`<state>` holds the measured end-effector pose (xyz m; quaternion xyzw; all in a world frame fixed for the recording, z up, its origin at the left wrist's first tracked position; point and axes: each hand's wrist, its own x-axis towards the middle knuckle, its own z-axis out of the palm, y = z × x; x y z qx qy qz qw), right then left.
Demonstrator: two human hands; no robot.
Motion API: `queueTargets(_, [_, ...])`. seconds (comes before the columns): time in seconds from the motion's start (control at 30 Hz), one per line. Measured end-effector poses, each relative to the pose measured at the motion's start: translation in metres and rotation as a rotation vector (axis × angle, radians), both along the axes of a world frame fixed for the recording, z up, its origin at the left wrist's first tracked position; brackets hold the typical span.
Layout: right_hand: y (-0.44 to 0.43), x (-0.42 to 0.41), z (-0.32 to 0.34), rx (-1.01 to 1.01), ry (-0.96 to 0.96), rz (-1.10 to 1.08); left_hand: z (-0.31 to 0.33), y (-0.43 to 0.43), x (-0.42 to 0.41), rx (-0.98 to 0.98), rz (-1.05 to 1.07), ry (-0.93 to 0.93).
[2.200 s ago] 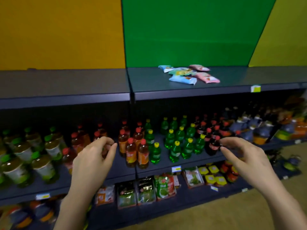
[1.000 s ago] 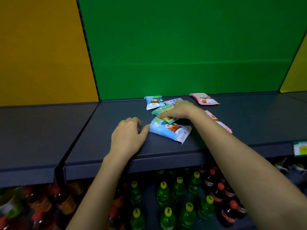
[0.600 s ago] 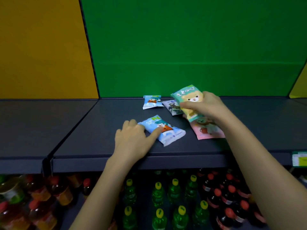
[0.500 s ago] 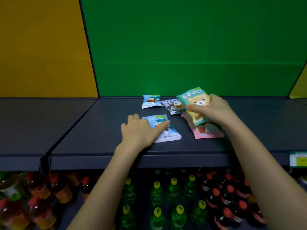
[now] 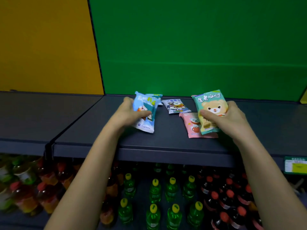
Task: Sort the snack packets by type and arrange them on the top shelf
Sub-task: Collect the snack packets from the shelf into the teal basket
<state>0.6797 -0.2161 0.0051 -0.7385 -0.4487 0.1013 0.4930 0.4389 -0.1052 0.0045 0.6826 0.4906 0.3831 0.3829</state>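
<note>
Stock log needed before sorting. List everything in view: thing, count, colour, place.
Dark grey metal top shelf: one, bearing the packets.
Light blue plastic snack packet with a fox: one, held up, leftmost.
Second light blue packet: one, at the back, mostly hidden behind the first.
Grey-white packet with cartoon animals: one, flat, back middle.
Teal packet with a yellow bear: one, held up, right.
Pink packet with a bear and mug: one, flat, partly hidden by the teal one.
Plastic bottles: many; green with yellow caps, dark with red caps, amber; shelf below.
Green-yellow price label: one, shelf edge, far right.
Left hand: grips the fox packet.
Right hand: grips the teal packet.
</note>
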Motion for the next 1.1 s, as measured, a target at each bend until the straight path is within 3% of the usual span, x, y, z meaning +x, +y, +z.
queueTargets(0.07, [-0.004,-0.01,0.0,0.064,-0.001,0.051,0.002,-0.016,-0.035,0.01,0.052,-0.167])
queueTargets(0.17, [-0.006,-0.041,0.001,0.163,0.128,0.259,0.001,-0.056,-0.1,0.062,0.158,-0.261])
queueTargets(0.33, [0.011,-0.124,-0.011,0.136,0.145,0.582,-0.03,-0.148,-0.212,0.029,0.575,-0.355])
queueTargets(0.67, [-0.02,-0.367,-0.097,-0.189,0.314,1.236,-0.107,-0.375,-0.361,-0.04,1.229,-0.365])
queueTargets(0.9, [-0.08,-0.524,-0.159,-0.403,0.331,1.453,-0.169,-0.479,-0.451,-0.128,1.47,-0.453])
queueTargets(1.1, [-0.102,-0.627,-0.189,-0.462,0.344,1.447,-0.196,-0.513,-0.54,-0.16,1.542,-0.459])
